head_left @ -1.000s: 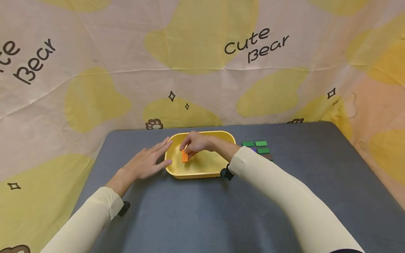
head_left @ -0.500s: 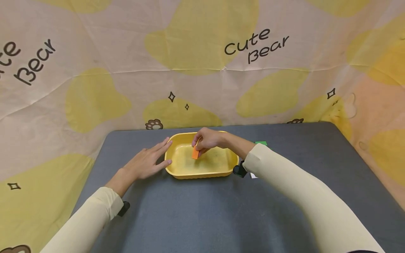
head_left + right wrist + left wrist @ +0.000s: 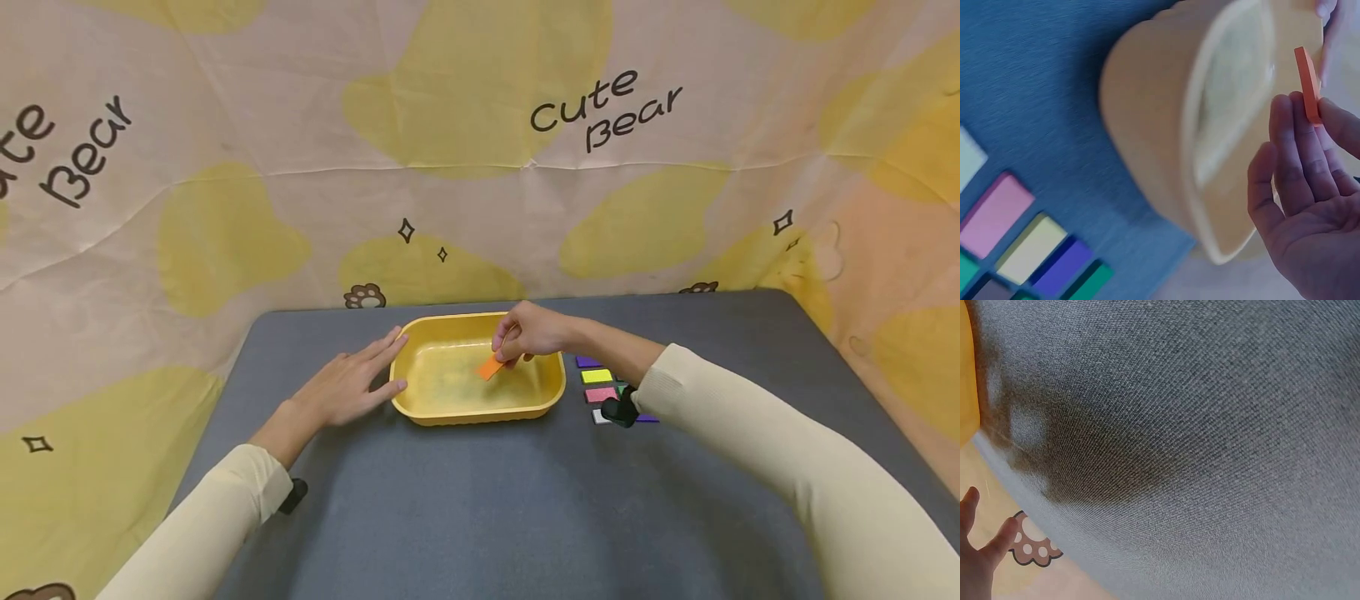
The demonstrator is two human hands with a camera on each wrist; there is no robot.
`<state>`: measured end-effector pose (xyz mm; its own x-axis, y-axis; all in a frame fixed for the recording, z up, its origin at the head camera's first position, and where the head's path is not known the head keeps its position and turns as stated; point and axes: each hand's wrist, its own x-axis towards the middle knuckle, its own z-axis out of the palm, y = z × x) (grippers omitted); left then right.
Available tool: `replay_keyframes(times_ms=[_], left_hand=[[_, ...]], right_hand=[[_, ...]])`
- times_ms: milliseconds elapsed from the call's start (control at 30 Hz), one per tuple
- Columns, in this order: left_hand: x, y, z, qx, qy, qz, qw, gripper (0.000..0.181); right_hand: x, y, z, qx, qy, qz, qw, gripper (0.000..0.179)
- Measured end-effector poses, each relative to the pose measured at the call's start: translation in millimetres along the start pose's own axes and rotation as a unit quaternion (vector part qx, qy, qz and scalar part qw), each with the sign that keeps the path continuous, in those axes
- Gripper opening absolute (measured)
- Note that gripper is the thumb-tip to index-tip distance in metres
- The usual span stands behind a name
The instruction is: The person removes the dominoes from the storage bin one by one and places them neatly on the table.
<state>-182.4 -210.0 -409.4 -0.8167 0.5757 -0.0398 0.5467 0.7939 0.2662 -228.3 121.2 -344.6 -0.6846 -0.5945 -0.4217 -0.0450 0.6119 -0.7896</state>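
An orange block, flat and rectangular, is pinched between the thumb and fingertips of my right hand, over the right half of a yellow tub. In the right wrist view the same orange block stands on edge at the fingertips, above the tub's rim. My left hand lies with fingers spread and straight, its fingertips at the tub's left end. Part of the left hand shows at the lower left of the left wrist view.
Several coloured blocks lie flat in rows right of the tub, among them a yellow block, a pink block and a white block. My right wrist hides some. A patterned cloth hangs behind the grey table.
My right hand has moved rightward over the tub with the orange block, which has tilted. More blocks have come into sight as the forearm shifted right. My left hand has stayed put.
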Motion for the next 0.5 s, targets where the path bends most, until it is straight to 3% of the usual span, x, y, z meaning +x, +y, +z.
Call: replay_keyframes(times_ms=[267, 500], left_hand=[[1.8, -2.1, 2.4, 0.008, 0.003, 0.003, 1.0000, 0.075], [2.0, -2.9, 4.2, 0.012, 0.005, 0.002, 0.9999, 0.076]], right_hand=[[-27.8, 19.4, -7.1, 0.033, 0.040, -0.019, 0.9985, 0.012], [-51.8, 40.2, -9.5, 0.088, 0.067, -0.012, 0.9938, 0.017]])
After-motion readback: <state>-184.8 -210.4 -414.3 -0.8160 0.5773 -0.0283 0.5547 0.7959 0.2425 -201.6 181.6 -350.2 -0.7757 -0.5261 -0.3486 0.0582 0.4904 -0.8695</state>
